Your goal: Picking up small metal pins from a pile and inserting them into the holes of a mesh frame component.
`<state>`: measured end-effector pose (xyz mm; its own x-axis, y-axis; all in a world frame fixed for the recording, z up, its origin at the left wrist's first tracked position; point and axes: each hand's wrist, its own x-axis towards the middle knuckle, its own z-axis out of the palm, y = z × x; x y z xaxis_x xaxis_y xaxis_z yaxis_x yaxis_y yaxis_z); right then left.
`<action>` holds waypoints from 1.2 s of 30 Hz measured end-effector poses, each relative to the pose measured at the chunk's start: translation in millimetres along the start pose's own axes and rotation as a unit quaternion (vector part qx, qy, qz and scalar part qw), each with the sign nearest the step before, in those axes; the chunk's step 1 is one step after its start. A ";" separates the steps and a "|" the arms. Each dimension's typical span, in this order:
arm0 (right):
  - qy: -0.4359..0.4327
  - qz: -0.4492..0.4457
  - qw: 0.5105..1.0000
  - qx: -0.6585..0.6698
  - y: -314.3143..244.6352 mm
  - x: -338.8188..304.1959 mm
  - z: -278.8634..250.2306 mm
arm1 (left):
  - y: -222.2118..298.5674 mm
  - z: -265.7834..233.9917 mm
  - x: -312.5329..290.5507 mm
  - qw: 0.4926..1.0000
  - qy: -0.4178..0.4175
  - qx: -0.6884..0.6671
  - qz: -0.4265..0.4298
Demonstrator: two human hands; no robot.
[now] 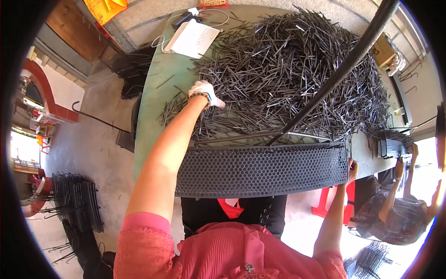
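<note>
My left hand (206,92), in a white glove with a beaded bracelet at the wrist, rests at the left edge of a big heap of thin black sticks (283,69). Its thumb stands apart from the other fingers, which are partly hidden; I see nothing held. In front of me a long black panel full of round holes (260,169) leans along the near table edge, above my lap. My right hand (353,170) is closed around the panel's right end. Some sticks lie along the panel's upper edge.
The heap lies on a green table (155,93). A dark bar (339,76) slants over it. White paper (194,38) and a cable lie at the far left. On the right a co-worker (392,216) handles another black rack (395,144). Black hooked racks (76,202) stand on the left floor.
</note>
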<state>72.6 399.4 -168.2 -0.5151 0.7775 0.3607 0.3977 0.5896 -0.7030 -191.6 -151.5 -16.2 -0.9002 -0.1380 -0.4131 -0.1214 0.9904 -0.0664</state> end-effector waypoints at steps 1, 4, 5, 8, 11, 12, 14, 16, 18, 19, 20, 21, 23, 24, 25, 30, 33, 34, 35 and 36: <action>0.002 0.001 1.000 0.000 2.4 1.1 -0.8 | -4.0 -2.0 7.6 0.999 -0.015 -0.032 0.006; 0.004 0.003 1.000 -0.013 5.3 1.8 -2.3 | -9.6 4.9 13.1 0.995 0.000 -0.098 0.008; 0.004 0.013 1.000 0.001 0.7 0.9 -2.2 | -9.6 6.4 11.7 0.994 0.008 -0.112 -0.002; 0.004 0.020 1.000 -0.002 -1.5 1.1 0.4 | -17.9 10.6 7.3 0.985 0.007 -0.170 -0.029; -0.002 0.019 1.000 0.004 4.6 3.3 -0.4 | -33.0 7.6 8.0 0.965 0.038 -0.259 0.012; -0.003 0.017 1.000 0.005 7.6 4.5 0.3 | -43.4 16.0 21.5 0.940 0.074 -0.331 0.026; 0.000 0.010 1.000 -0.004 4.9 3.7 1.6 | -57.1 14.1 20.4 0.889 0.130 -0.438 0.022; -0.002 0.020 1.000 0.006 4.2 3.3 -1.0 | -64.8 15.1 19.4 0.783 0.101 -0.606 0.101; -0.002 0.023 1.000 -0.004 9.7 3.9 -3.0 | -59.7 17.6 21.3 0.568 0.064 -0.802 0.175; 0.000 0.012 1.000 -0.008 6.3 4.0 -2.2 | -59.3 17.6 29.7 0.401 0.022 -0.894 0.199; 0.001 0.003 1.000 -0.012 3.1 1.9 -1.9 | -66.9 15.7 47.5 0.135 -0.157 -0.978 -0.012; 0.014 -0.013 1.000 0.010 -0.8 0.9 2.6 | -69.6 39.1 56.6 0.108 -0.169 -0.976 0.083; 0.009 -0.005 1.000 -0.003 -2.1 0.7 -2.5 | -53.9 82.7 64.9 0.280 -0.060 -0.948 0.137; 0.000 0.000 1.000 -0.008 -5.9 2.0 -0.5 | -55.0 84.3 74.1 0.202 -0.067 -0.975 0.069; -0.005 0.002 1.000 -0.019 -3.7 2.1 -2.0 | -57.4 79.1 79.5 0.130 -0.125 -0.983 0.029; -0.005 0.009 1.000 0.001 5.9 2.8 -2.5 | -54.8 64.4 61.6 0.348 0.019 -0.920 0.181; -0.017 0.029 0.999 0.000 9.3 2.4 -2.1 | -59.3 71.7 44.3 0.631 0.097 -0.730 0.243; -0.011 0.015 1.000 -0.004 9.2 2.2 0.6 | -53.4 72.5 47.8 0.387 -0.017 -0.899 0.206; -0.005 0.002 1.000 -0.008 9.3 2.1 2.6 | -56.7 74.3 47.1 0.519 0.055 -0.827 0.209; -0.009 0.009 1.000 -0.011 9.2 4.2 3.0 | -58.8 76.4 46.5 0.637 0.125 -0.732 0.206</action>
<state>71.8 407.5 -174.9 -0.5215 0.7844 0.3359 0.4238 0.5797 -0.6959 -194.4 -216.9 -100.9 -0.9980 -0.0391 0.0491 0.0522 -0.0846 0.9950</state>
